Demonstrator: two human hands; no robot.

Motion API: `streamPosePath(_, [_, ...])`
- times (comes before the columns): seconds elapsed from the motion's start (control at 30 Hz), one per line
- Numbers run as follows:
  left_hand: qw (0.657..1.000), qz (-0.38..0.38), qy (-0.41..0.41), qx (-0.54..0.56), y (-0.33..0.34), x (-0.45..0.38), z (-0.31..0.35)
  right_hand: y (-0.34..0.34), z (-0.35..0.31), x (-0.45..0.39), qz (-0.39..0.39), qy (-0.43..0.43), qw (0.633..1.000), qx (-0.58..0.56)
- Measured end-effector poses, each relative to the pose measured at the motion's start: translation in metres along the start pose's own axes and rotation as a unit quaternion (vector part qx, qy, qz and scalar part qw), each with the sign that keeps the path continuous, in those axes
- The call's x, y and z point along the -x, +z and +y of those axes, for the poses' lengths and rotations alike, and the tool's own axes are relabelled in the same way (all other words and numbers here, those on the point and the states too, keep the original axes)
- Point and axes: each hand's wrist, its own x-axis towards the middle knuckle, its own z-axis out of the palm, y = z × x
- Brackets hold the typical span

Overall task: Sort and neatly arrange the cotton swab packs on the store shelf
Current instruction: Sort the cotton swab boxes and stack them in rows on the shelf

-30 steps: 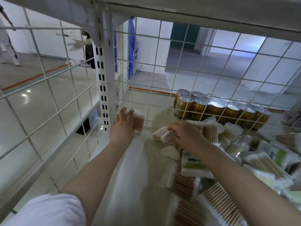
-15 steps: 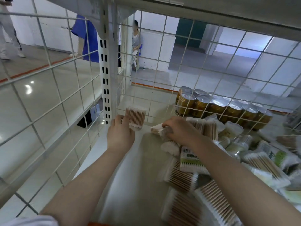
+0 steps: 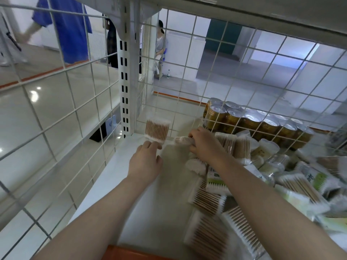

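- The shelf point(image 3: 142, 212) I'm working on is bare along its left half, with wire mesh point(image 3: 244, 91) behind it and a row of gold cans point(image 3: 249, 121) standing beyond the mesh at the back right.
- The heap of cotton swab packs point(image 3: 244, 184) sprawls over the right half, lying every which way, so I judge most of the sorting is yet to do.
- My right hand point(image 3: 204, 145) reaches into the back of the heap, fingers curled round a small pack point(image 3: 183, 140) which lies on its side; half a second ago it was in much the same place, so I think I'm about to lift this one.
- My left hand point(image 3: 145, 162) has drawn back from the corner: its fingers lie relaxed and hold nothing, the tips just short of the pack it set down.
- That upright pack point(image 3: 156, 131) stands alone in the back left corner against the mesh; a second ago my left hand was on it. It starts the row, and the next pack should go just beside it.
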Motion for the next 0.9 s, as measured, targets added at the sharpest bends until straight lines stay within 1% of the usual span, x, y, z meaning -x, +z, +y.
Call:
streamPosePath(0.1, [1.000, -0.008, -0.003, 0.002, 0.000, 0.004, 0.000, -0.001, -0.001, 0.003, 0.026, 0.011, 0.999, -0.021])
streamPosePath(0.27, [1.000, -0.018, -0.005, 0.010, -0.003, 0.012, 0.003, -0.012, -0.002, 0.011, 0.040, 0.008, 0.998, -0.055])
streamPosePath(0.4, [1.000, 0.001, -0.006, 0.027, -0.010, 0.018, 0.009, -0.029, -0.007, 0.020, 0.046, -0.006, 0.993, -0.108])
streamPosePath(0.5, [0.998, 0.021, -0.014, 0.057, -0.015, 0.023, 0.014, -0.039, -0.010, 0.028, 0.042, -0.008, 0.988, -0.148])
streamPosePath(0.6, [0.997, 0.006, -0.017, 0.072, -0.017, 0.030, 0.016, -0.046, -0.013, 0.038, 0.032, -0.005, 0.984, -0.178])
streamPosePath(0.73, [0.995, -0.022, 0.006, 0.095, -0.020, 0.040, 0.018, -0.053, -0.016, 0.046, 0.008, 0.008, 0.973, -0.230])
streamPosePath(0.9, [0.989, -0.014, 0.044, 0.141, -0.025, 0.047, 0.020, -0.056, -0.017, 0.052, -0.002, 0.027, 0.963, -0.267])
